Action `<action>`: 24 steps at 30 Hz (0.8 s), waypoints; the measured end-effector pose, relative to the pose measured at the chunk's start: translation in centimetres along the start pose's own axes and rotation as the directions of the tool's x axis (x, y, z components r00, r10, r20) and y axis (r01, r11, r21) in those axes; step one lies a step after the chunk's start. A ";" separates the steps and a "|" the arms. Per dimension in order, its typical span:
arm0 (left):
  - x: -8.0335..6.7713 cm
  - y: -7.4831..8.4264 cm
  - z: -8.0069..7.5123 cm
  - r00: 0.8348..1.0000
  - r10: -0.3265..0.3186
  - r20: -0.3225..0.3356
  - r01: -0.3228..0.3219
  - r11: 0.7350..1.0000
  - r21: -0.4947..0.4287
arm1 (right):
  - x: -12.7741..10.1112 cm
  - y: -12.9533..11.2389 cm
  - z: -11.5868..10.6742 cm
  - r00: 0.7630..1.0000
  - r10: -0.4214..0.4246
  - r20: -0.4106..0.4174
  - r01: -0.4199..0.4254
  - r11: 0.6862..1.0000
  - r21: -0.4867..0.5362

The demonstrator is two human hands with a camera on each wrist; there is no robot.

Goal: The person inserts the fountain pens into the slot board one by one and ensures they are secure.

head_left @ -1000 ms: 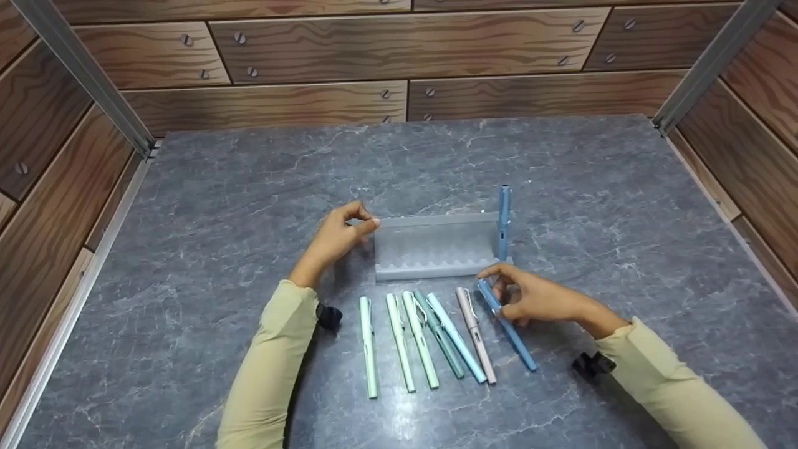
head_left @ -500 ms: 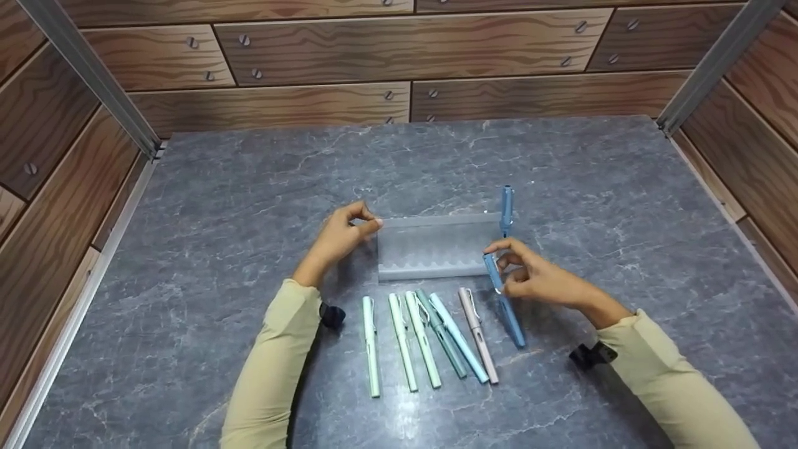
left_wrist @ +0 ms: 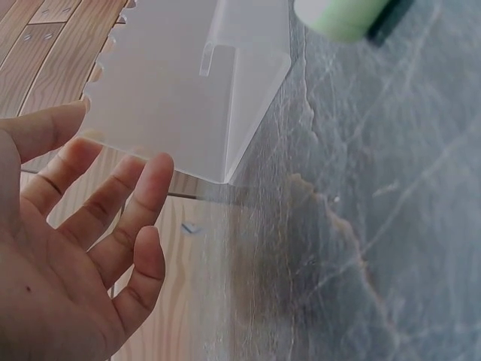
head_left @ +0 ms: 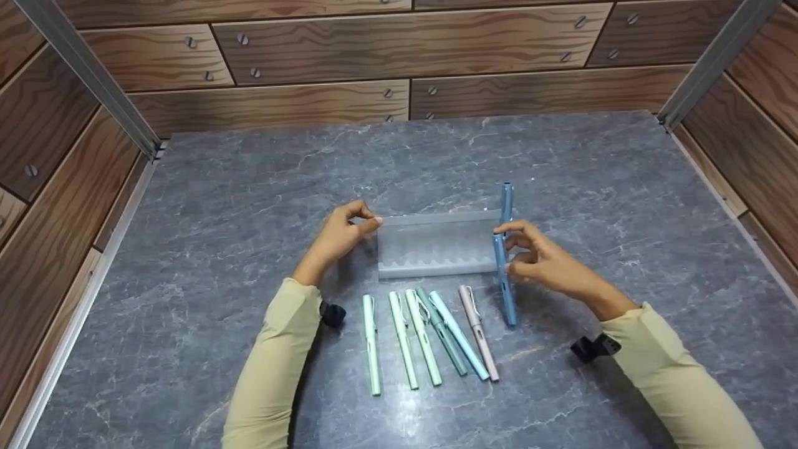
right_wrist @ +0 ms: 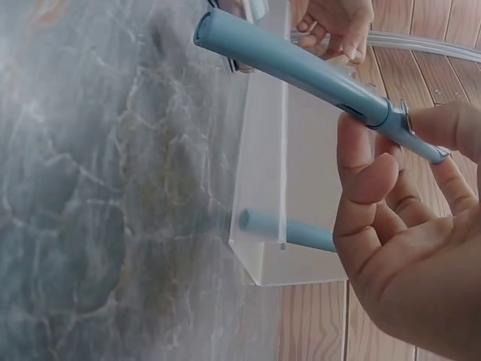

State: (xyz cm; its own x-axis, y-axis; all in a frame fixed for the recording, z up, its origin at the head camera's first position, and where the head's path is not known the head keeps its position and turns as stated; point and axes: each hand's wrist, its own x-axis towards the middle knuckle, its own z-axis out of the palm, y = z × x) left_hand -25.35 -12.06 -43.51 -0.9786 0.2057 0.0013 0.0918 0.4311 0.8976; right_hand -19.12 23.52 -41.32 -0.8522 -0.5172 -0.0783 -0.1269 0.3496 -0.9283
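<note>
A translucent pen stand with a scalloped front edge sits mid-table. My left hand pinches its upper left corner; in the left wrist view the thumb and fingertips meet at the edge of the clear sheet. One blue pen leans upright at the stand's right end, partly covered by my right hand. Between thumb and fingers that hand holds a second blue pen, cap end up, in front of the right end. In the right wrist view this pen crosses above the one in the stand.
In front of the stand lie several capped pens: mint green pens, a dark green one, a light blue one and a mauve one. Wood-patterned walls border the grey marbled table.
My right hand has lifted the blue pen from the row's right end, moved it away from me toward the stand and turned it more upright. The left hand keeps its place at the corner.
</note>
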 end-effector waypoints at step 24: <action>-0.2 0.1 0.0 1.000 -0.007 0.022 0.008 1.000 -0.018 | 1.6 -1.1 -0.5 0.941 -0.149 -0.304 0.135 0.989 -0.067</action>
State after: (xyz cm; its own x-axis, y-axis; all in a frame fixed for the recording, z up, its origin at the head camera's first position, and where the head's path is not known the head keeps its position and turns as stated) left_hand -25.15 -12.04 -43.42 -0.9750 0.2215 -0.0148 0.0809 0.4167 0.9054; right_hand -20.57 22.69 -40.22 -0.9374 -0.3009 0.1755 -0.2746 0.3286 -0.9037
